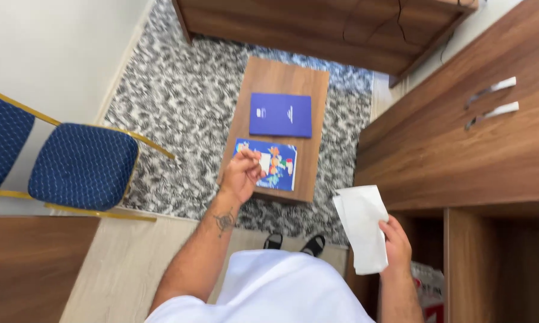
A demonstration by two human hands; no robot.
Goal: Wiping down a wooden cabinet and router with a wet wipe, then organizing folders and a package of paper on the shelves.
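— So, from the head view, what have the hands got?

— Left hand is out over the low bench, fingers pinched on a small white card. Right hand is drawn in near the body, closed on a folded white sheet.

— Where does the card sit against the rest?

— Right above the picture book, at its left end. I can't tell whether it touches the cover. The book lies at the near end of the bench, long axis running left to right as the person sees it. Just beyond it lies a plain blue booklet, same way round, a narrow gap between the two.

— Which hand is nearer the books?

— The left, by far; it hangs directly over the picture book. The right is well apart, off to the right beside the cabinet, and the sheet stands roughly upright in it, long axis pointing away from the person.

— Anything else around?

— Patterned rug under the bench, a blue chair at left, and the person's black sandals by the rug's near edge.
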